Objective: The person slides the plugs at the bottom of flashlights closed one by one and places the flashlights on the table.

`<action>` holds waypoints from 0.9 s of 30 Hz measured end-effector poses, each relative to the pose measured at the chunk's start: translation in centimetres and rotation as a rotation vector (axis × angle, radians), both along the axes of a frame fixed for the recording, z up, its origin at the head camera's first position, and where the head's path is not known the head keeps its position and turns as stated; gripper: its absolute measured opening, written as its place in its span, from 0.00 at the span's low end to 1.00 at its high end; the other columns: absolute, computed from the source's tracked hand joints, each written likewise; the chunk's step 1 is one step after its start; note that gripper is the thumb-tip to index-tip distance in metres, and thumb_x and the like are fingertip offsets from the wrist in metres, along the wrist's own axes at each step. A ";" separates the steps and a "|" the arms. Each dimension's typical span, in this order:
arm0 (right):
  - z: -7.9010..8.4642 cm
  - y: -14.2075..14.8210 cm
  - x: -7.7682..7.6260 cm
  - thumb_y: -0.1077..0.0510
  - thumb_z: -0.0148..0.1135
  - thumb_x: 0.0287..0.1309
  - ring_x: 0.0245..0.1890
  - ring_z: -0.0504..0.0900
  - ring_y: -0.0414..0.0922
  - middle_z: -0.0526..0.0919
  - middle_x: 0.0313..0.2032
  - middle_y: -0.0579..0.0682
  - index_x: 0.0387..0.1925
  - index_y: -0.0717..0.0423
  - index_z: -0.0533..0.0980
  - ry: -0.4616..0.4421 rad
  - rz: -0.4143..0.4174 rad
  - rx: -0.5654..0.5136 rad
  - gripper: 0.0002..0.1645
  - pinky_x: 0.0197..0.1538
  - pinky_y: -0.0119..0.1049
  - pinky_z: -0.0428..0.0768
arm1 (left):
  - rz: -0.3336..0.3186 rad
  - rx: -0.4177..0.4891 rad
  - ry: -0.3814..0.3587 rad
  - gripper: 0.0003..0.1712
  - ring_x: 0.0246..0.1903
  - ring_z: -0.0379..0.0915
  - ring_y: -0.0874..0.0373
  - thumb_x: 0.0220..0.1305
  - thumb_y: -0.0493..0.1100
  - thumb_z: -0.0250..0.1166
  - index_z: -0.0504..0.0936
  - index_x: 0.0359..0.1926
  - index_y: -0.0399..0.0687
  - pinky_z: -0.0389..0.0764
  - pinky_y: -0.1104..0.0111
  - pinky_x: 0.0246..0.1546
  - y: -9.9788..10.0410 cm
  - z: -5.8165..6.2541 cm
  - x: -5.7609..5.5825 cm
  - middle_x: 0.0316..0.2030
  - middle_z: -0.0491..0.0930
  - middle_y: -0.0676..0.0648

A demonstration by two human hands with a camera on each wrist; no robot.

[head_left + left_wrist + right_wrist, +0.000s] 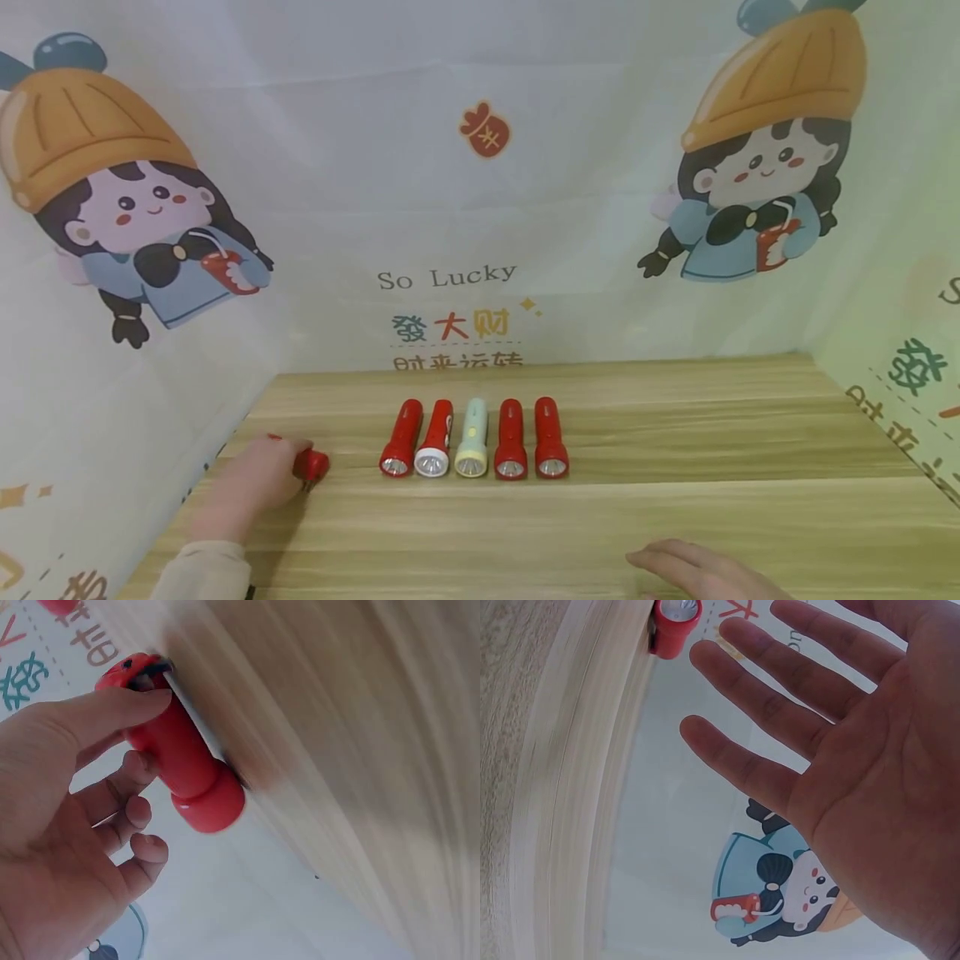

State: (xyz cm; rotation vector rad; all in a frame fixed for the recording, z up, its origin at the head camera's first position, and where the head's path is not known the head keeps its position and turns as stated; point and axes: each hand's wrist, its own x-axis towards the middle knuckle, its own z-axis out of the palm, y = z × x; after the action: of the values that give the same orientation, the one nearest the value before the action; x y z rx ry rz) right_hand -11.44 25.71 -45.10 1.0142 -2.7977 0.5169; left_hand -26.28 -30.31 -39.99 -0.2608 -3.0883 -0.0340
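Note:
At the left of the table, my left hand (258, 475) pinches a red tube-shaped thing with a flared end (184, 746). In the left wrist view, the thumb lies across its upper end by a dark notch, while the other fingers are bent beside it. I cannot tell exactly what kind of thing it is. My right hand (697, 571) is at the front right, holding nothing, its fingers extended and spread in the right wrist view. Between the hands lie a white-rimmed red flashlight (437, 437), a pale green flashlight (474, 429) and several plain red flashlights (511, 433).
The flashlights lie side by side on the wooden table (637, 450), lenses towards the front. A white printed cloth (585, 183) hangs behind the table and along both sides. Another red flashlight (551, 433) forms the right end of the row.

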 end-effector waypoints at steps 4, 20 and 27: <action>0.1 0.0 -0.1 0.43 0.69 0.68 0.52 0.88 0.44 0.88 0.53 0.56 0.61 0.54 0.82 -0.024 0.004 0.004 0.27 0.46 0.35 0.87 | -0.038 -0.062 0.095 0.23 0.47 0.76 0.37 0.53 0.30 0.73 0.88 0.53 0.41 0.85 0.41 0.41 0.4 -0.5 0.2 0.43 0.82 0.35; 0.6 -0.2 0.0 0.46 0.65 0.72 0.52 0.88 0.44 0.88 0.54 0.56 0.61 0.54 0.82 -0.078 -0.004 -0.002 0.24 0.46 0.35 0.87 | 0.027 0.167 0.080 0.31 0.34 0.80 0.47 0.68 0.56 0.72 0.74 0.59 0.38 0.83 0.51 0.34 1.2 0.2 1.4 0.39 0.84 0.39; 0.8 -0.6 0.3 0.43 0.63 0.74 0.52 0.88 0.44 0.89 0.55 0.51 0.64 0.51 0.81 -0.086 -0.068 0.004 0.25 0.46 0.36 0.88 | -0.097 0.407 0.282 0.19 0.39 0.83 0.50 0.63 0.44 0.77 0.84 0.51 0.44 0.88 0.57 0.38 3.6 0.7 3.4 0.44 0.86 0.42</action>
State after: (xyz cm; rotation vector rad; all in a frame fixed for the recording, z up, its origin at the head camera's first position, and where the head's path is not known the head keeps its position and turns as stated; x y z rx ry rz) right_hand -11.09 25.16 -44.27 0.9145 -2.8977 0.5590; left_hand -22.86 -26.66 -39.27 -0.3581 -2.7061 -0.5676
